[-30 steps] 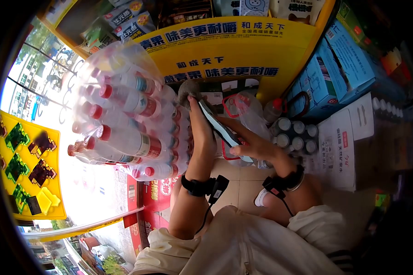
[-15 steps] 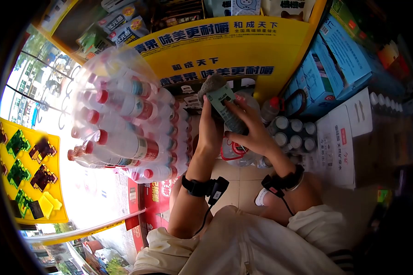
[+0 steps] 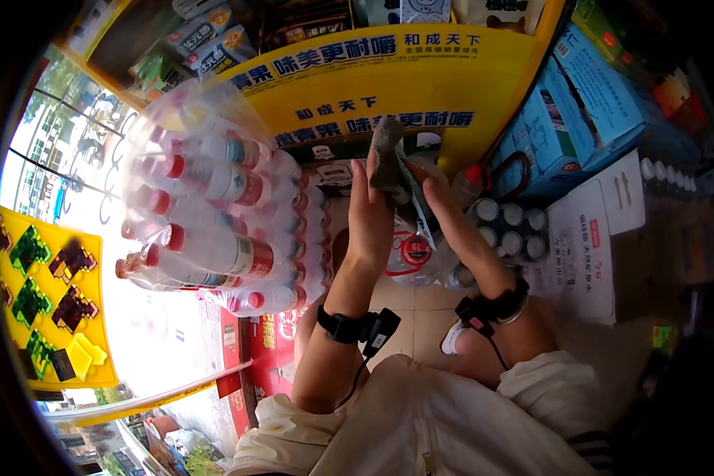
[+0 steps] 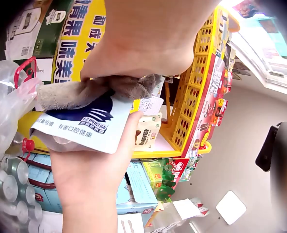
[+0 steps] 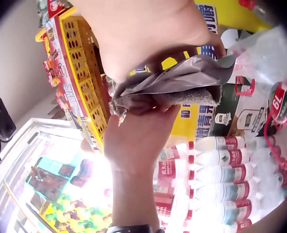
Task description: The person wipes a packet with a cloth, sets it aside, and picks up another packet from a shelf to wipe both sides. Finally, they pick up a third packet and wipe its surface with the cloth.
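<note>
In front of the body, both hands are raised around a flat printed pouch, seen nearly edge-on in the head view. My left hand holds a fuzzy grey cloth against one side of it. On the other side, my right hand grips the pouch, its fingers partly hidden behind it. The left wrist view shows the pouch's pale face with dark blue print, the cloth folded along its upper part. From the right wrist, the pouch's silvery-grey side appears crumpled above the cloth.
Shrink-wrapped bottles with red caps are stacked on the left. A yellow printed display shelf stands ahead. On the right are grey-topped cans, blue cartons and a white box. A large clear jug stands below the hands.
Both hands have shifted right. The pouch turned its printed face up to the head camera, then swung back nearly edge-on, with the cloth moving along it.
</note>
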`<action>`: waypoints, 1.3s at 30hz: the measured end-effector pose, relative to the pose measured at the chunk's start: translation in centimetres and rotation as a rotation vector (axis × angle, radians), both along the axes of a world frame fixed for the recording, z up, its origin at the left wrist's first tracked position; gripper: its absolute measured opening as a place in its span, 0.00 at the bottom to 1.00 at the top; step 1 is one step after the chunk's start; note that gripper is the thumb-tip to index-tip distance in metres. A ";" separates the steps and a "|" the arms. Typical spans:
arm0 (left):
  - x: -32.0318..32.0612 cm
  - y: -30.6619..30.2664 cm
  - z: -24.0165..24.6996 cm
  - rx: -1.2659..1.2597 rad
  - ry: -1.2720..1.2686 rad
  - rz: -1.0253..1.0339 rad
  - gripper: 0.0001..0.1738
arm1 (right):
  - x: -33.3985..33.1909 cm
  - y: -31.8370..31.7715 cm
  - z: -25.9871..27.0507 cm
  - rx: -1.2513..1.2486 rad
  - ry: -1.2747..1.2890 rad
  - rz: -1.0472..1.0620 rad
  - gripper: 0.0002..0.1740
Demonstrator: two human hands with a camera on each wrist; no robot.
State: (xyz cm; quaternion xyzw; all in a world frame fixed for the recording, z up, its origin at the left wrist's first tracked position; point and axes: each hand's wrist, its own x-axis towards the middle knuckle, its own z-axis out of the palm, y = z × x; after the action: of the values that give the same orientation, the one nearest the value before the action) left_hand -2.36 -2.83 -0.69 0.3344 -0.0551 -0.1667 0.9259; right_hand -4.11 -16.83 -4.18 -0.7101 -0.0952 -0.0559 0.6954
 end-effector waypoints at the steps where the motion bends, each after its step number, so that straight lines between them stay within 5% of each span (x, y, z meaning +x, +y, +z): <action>1: 0.0 0.0 0.4 -0.172 0.043 -0.003 0.26 | -0.1 0.3 0.3 0.000 0.002 0.001 0.33; 4: 0.5 0.2 -0.1 -0.005 -0.105 0.107 0.24 | -0.4 0.8 0.5 0.157 0.030 0.051 0.30; 7: -0.1 0.6 0.0 -0.024 -0.128 0.116 0.23 | -1.1 1.4 0.6 -0.397 -0.192 -0.076 0.32; 13: -0.7 0.4 1.3 -0.011 -0.289 0.093 0.27 | -2.0 2.8 0.5 -0.426 -0.274 -0.104 0.35; 21: -0.3 1.2 -0.9 0.318 0.059 0.175 0.23 | -1.7 3.3 -0.8 -0.623 -0.346 -0.252 0.36; 33: 0.1 0.7 -0.7 0.608 0.114 0.175 0.24 | -1.1 1.6 0.0 -0.803 -0.364 -0.388 0.33; 39: -0.6 -0.5 -0.6 0.462 0.134 0.188 0.28 | -0.7 1.1 -0.9 -0.752 -0.317 -0.341 0.31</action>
State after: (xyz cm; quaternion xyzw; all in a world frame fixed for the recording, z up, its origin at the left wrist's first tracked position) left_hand -2.94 -3.31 -1.25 0.5289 0.0771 -0.1097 0.8380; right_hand -4.76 -15.71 -5.06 -0.9019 -0.0958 -0.2397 0.3463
